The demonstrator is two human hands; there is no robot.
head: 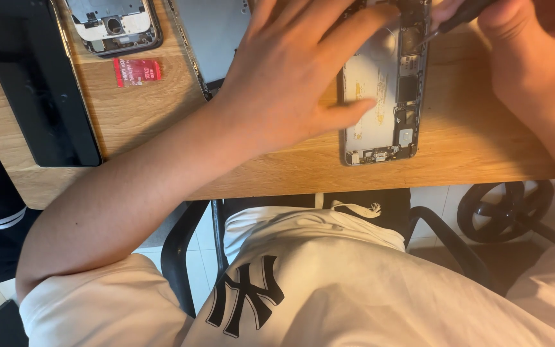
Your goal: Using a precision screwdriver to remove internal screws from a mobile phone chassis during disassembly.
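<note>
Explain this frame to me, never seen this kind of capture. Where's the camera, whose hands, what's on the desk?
There is one picture, taken by a camera worn on a person's head and looking down past their white shirt. No machine: two bare hands do the work. The left hand lies spread and flat, steadying an opened phone whose insides face up on the wooden desk. The right hand holds a thin dark tool, its tip at the phone's upper part; what kind of tool it is I cannot tell. Also on the desk: a dark tablet at the left, a second opened phone body at the top edge, a small red packet, and a grey flat panel.
</note>
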